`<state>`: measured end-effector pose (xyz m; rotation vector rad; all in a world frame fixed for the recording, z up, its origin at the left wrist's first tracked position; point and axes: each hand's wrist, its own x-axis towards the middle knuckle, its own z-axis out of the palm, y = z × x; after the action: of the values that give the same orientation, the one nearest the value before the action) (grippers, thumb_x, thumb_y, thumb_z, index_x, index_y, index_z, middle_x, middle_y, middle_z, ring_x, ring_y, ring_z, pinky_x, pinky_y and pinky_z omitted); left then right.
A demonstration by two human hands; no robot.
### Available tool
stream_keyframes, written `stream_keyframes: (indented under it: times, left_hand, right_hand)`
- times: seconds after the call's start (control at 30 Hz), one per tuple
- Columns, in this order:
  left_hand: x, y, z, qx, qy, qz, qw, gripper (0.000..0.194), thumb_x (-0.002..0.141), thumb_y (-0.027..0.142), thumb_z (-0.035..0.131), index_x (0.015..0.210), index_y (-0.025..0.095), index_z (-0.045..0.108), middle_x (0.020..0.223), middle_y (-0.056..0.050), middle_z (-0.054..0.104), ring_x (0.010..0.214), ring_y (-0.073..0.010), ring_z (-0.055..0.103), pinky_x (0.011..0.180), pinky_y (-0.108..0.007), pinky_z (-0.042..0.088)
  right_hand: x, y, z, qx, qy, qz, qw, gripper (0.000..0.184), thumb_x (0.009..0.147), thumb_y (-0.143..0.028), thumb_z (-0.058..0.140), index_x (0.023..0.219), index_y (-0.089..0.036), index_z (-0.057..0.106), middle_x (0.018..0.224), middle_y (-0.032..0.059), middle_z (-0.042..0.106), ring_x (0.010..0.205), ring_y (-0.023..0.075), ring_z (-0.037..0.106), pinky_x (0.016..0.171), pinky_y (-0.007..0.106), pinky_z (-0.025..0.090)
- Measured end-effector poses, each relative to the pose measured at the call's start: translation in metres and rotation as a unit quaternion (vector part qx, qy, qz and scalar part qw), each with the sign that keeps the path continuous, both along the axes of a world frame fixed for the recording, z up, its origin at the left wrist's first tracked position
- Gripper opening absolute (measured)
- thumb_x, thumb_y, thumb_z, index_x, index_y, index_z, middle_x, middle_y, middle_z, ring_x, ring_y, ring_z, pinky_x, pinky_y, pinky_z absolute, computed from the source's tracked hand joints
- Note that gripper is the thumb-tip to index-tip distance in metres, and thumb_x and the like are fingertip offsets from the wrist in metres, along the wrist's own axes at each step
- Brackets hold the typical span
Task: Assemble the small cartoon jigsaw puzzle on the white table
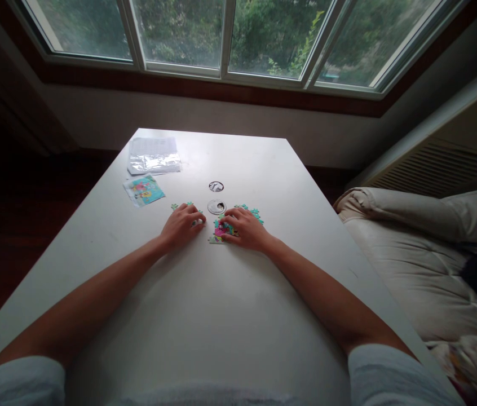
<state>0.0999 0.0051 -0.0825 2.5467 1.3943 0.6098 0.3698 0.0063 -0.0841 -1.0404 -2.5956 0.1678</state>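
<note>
A partly joined jigsaw puzzle (219,231) with pink and green print lies flat on the white table (204,316). My right hand (247,226) is curved over its right side, with thumb and fingertips gripping it and hiding much of the picture. Just left of it, my left hand (182,224) rests low on the table, fingers curled and thumb close to the forefinger. Whatever those fingers hold, if anything, is too small to make out. Loose green puzzle pieces (174,206) peek out behind the left hand. More teal pieces (256,213) lie behind the right.
Beyond the hands, a round grey cover (216,207) and a round hole (216,186) are set in the tabletop. A colourful picture sheet (144,190) and a clear plastic packet (154,155) lie at the far left. A cushioned seat (407,265) stands at right.
</note>
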Motion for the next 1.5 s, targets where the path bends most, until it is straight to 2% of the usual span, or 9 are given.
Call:
stream_keyframes:
  times: [0.13,0.23,0.47,0.7,0.97,1.07,1.37,1.5]
  left_hand:
    - [0.000,0.000,0.000,-0.016,-0.004,-0.012,1.000,0.021,0.091,0.031,0.060,0.104,0.029,0.076,0.101,-0.007,0.065,0.100,-0.0268,0.054,0.090,-0.043,0.047]
    - [0.001,-0.001,0.000,-0.009,0.003,0.006,1.000,0.025,0.088,0.033,0.064,0.110,0.028,0.074,0.102,-0.007,0.066,0.100,-0.0276,0.055,0.089,-0.043,0.047]
    - [0.005,-0.005,-0.001,0.002,0.017,0.019,1.000,0.020,0.087,0.033,0.064,0.103,0.027,0.075,0.103,-0.008,0.065,0.099,-0.0280,0.055,0.089,-0.044,0.047]
    - [0.010,-0.006,-0.002,-0.031,-0.016,0.008,0.999,0.017,0.084,0.030,0.065,0.099,0.024,0.072,0.100,-0.007,0.062,0.101,-0.0264,0.054,0.092,-0.041,0.046]
    - [0.015,-0.013,0.007,-0.051,-0.014,-0.060,0.997,0.020,0.083,0.028,0.067,0.103,0.024,0.071,0.107,-0.006,0.062,0.100,-0.0247,0.053,0.094,-0.039,0.043]
    - [0.017,-0.015,0.008,-0.058,-0.008,-0.060,0.996,0.021,0.084,0.028,0.067,0.104,0.024,0.072,0.107,-0.006,0.063,0.099,-0.0246,0.053,0.092,-0.038,0.044]
    - [0.019,-0.016,0.006,-0.029,0.009,-0.053,0.998,0.016,0.087,0.027,0.064,0.101,0.024,0.073,0.105,-0.006,0.064,0.097,-0.0240,0.053,0.092,-0.038,0.045]
    - [0.020,-0.019,0.013,0.006,0.054,-0.055,0.997,0.015,0.092,0.027,0.060,0.099,0.024,0.073,0.107,-0.007,0.066,0.097,-0.0236,0.055,0.090,-0.038,0.044]
  right_hand:
    - [0.002,0.001,-0.001,0.009,-0.007,-0.021,1.000,0.037,0.093,-0.048,0.065,0.120,-0.023,0.065,0.130,0.0123,0.060,0.117,0.0316,0.052,0.101,0.047,0.040]
    - [0.004,0.004,-0.004,0.010,-0.008,-0.033,0.999,0.034,0.093,-0.046,0.065,0.118,-0.024,0.065,0.130,0.0122,0.060,0.117,0.0321,0.051,0.101,0.047,0.040]
    - [0.009,0.009,-0.009,0.010,0.001,-0.038,0.999,0.028,0.096,-0.040,0.061,0.119,-0.024,0.065,0.132,0.0115,0.059,0.119,0.0308,0.051,0.099,0.045,0.040]
    - [0.008,0.011,-0.014,0.016,0.020,-0.032,0.999,0.026,0.096,-0.036,0.061,0.118,-0.023,0.065,0.130,0.0112,0.060,0.119,0.0300,0.052,0.101,0.045,0.040]
    - [0.009,0.010,-0.014,0.021,0.024,-0.030,0.999,0.025,0.096,-0.034,0.062,0.118,-0.023,0.065,0.129,0.0111,0.061,0.119,0.0299,0.052,0.101,0.045,0.041]
    - [0.009,0.010,-0.013,0.022,0.024,-0.030,0.999,0.025,0.096,-0.035,0.061,0.118,-0.023,0.065,0.129,0.0113,0.061,0.118,0.0300,0.052,0.100,0.045,0.041]
    - [0.009,0.011,-0.016,0.024,0.035,-0.023,0.999,0.025,0.094,-0.033,0.064,0.117,-0.023,0.065,0.129,0.0112,0.061,0.118,0.0301,0.053,0.101,0.045,0.041]
    - [0.009,0.011,-0.017,0.024,0.035,-0.027,0.999,0.025,0.094,-0.034,0.063,0.117,-0.023,0.065,0.130,0.0112,0.061,0.118,0.0303,0.052,0.100,0.046,0.041]
